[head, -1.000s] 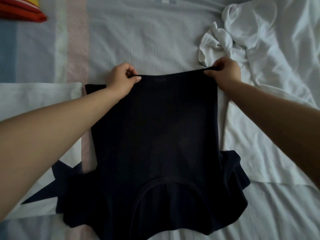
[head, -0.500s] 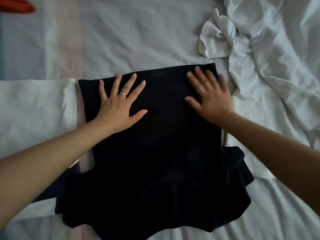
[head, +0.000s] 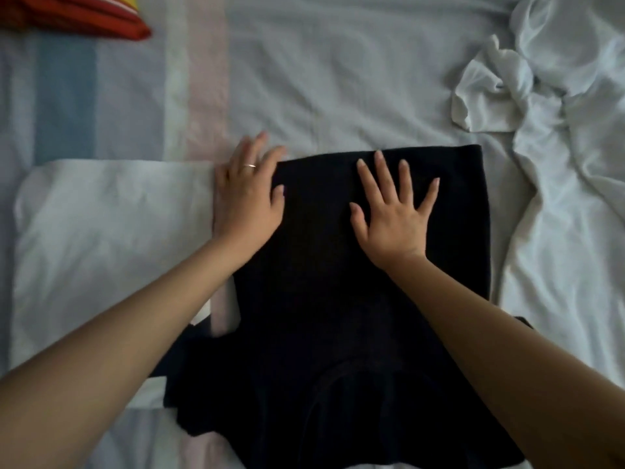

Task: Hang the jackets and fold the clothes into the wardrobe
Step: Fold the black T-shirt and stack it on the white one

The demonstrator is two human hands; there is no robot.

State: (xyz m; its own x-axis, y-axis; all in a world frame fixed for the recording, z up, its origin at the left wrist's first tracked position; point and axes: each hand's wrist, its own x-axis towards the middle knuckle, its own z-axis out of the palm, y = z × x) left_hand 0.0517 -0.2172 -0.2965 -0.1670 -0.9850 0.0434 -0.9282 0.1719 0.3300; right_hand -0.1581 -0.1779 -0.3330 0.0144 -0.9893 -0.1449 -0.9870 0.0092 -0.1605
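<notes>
Right hand (head: 394,211) spread flat on the dark shirt (head: 321,299); left hand (head: 248,201), blurred, seemingly flat at its edge; uneven pressing could skew the fold beneath.

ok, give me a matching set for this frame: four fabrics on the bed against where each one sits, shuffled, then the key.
Things:
1. dark garment
2. crumpled white cloth
3. red striped fabric
4. flat white cloth

Places:
A. top left corner of the view
B. under the flat right hand
C. upper right, bunched up
D. left of the left hand, lying smooth

Pairs: 1-B, 2-C, 3-A, 4-D.
</notes>
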